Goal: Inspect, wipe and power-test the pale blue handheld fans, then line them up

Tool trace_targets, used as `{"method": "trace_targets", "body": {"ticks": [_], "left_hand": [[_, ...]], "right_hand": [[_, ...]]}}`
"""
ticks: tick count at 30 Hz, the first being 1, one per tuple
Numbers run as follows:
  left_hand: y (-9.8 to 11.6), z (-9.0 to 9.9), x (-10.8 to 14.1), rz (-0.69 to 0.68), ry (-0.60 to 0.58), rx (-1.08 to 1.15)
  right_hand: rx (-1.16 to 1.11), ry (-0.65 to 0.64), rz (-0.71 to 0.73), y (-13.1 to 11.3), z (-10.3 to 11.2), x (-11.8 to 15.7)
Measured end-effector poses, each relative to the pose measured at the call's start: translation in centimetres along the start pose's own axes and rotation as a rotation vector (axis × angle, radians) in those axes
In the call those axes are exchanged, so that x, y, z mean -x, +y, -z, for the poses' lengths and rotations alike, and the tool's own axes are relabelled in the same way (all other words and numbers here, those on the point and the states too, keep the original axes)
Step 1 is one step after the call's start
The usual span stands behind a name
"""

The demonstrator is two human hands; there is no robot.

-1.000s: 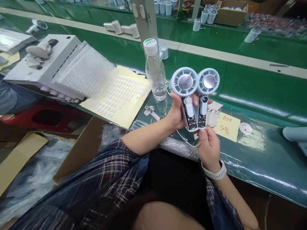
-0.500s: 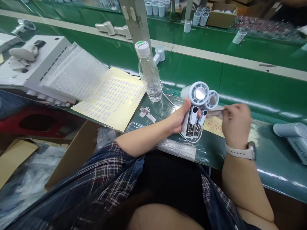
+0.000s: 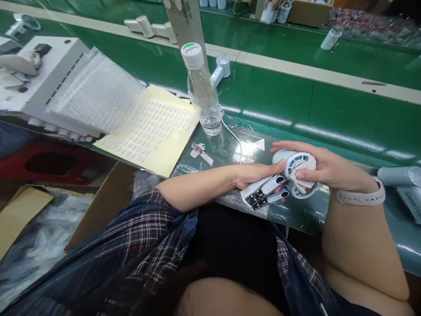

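My left hand (image 3: pixel 255 174) is wrapped round a pale blue device (image 3: pixel 258 193), which has a round ringed head and a lower part showing a dark circuit board. The device is tilted, its head toward the right. Over the ringed end lies a white cloth (image 3: pixel 304 173), pinched between the thumb and fingers of my right hand (image 3: pixel 317 164). That hand also rests along the side of the round head. A white cable (image 3: pixel 237 139) runs on the table behind my left wrist.
A clear bottle (image 3: pixel 204 96) stands beside a yellow sticker sheet (image 3: pixel 154 131). Bubble wrap (image 3: pixel 98 94) overlaps a white box (image 3: pixel 42 66) at left. More blue devices (image 3: pixel 399 176) lie at right. A cardboard box (image 3: pixel 95 206) is below the table edge.
My right hand has moved down and inward, bringing the cloth onto the device's round end. The device has tipped over to the right and sits lower. The view has shifted slightly.
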State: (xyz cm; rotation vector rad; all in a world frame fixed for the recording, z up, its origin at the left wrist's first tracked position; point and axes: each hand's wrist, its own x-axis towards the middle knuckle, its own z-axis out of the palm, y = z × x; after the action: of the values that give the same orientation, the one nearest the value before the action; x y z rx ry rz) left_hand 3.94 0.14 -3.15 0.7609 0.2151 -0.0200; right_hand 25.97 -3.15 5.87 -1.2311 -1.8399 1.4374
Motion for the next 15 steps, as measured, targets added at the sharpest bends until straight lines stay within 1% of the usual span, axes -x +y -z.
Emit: {"method": "trace_targets", "body": {"ticks": [1,2,5,8,11,12,15], "left_hand": [[0.0,0.1,0.0,-0.013,0.014,0.009],[-0.1,0.3,-0.1,-0.031,0.033,0.018],[-0.1,0.6,-0.2,-0.089,0.081,0.03],[-0.2,0.9,-0.5,-0.103,0.096,0.017],[-0.2,1.0,-0.7,-0.096,0.114,-0.012],[0.0,1.0,-0.6,-0.103,0.115,-0.033],[0.9,0.7,0.0,-0.162,0.072,-0.118]], "right_hand": [[0.032,0.012,-0.016,0.0,-0.2,-0.1],[0.045,0.053,-0.028,0.0,-0.6,-0.2],[-0.007,0.223,-0.044,-0.1,-2.2,-0.4],[-0.021,0.376,-0.047,-0.2,-3.4,-0.8],[0.014,0.474,-0.031,-0.2,-3.3,-1.7],[-0.015,0.51,-0.021,0.0,-3.0,-2.1],[-0.241,0.648,-0.014,1.3,-1.8,-3.3]]}}
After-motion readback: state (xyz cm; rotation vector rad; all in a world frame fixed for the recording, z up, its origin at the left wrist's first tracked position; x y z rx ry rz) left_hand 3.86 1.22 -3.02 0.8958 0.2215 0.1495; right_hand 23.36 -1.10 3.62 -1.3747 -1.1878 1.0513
